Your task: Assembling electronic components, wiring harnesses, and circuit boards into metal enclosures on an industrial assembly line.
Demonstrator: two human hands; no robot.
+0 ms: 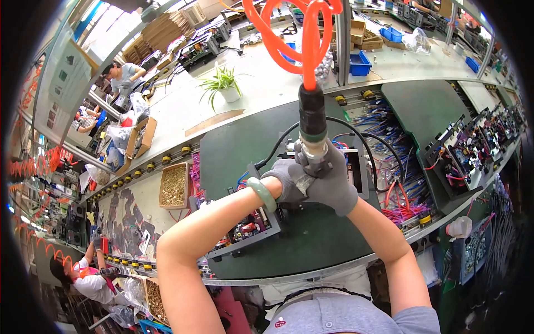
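Both gloved hands close around a hanging power screwdriver (312,125): the right hand (332,181) wraps its lower barrel, and the left hand (289,179), a green bangle (262,193) at its wrist, grips just beside it. The tool stands upright over a black electronics chassis (261,222) on the dark green worktop (311,245). An orange coiled hose (303,39) rises from its top; a tray of screws (174,185) lies to the left.

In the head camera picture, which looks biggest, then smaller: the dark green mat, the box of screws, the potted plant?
1. Dark green mat, by far the biggest.
2. Box of screws.
3. Potted plant, though it sits farther away, so these last two are close.
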